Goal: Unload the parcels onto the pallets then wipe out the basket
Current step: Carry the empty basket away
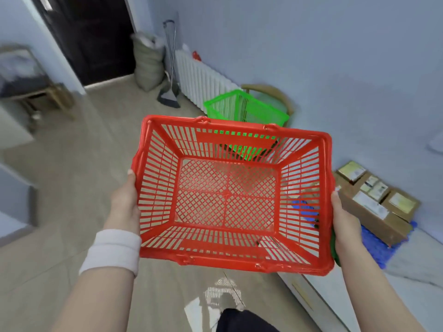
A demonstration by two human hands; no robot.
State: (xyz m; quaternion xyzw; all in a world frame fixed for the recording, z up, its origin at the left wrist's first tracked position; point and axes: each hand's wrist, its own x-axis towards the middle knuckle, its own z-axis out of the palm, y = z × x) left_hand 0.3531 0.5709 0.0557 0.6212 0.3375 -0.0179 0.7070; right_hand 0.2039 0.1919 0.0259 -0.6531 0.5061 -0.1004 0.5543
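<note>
Left side of the room is mostly blur, the furniture there is hard to make out. The person's left hand (124,204), white wristband (112,250) on the wrist, grips the left short end of the red basket (230,262): thumb up on the rim, the other fingers tucked behind the slatted wall, so hidden. The basket is held in the air over the floor, right in front of the body, mouth facing up at the camera, long axis running left to right across the view. Through the mesh bottom there's just floor plus a blue smudge near the right wall. Behind its far rim sits a green basket (239,106), lower part blocked by the red one, on what looks like a chair. The right hand (345,221) grasps the right short end, thumb at the rim, fingers out of sight underneath, with something green (334,250) squashed under the palm, can't tell what. Further right, brown parcels (374,200) sit stacked on a blue pallet (381,248) against the wall
</note>
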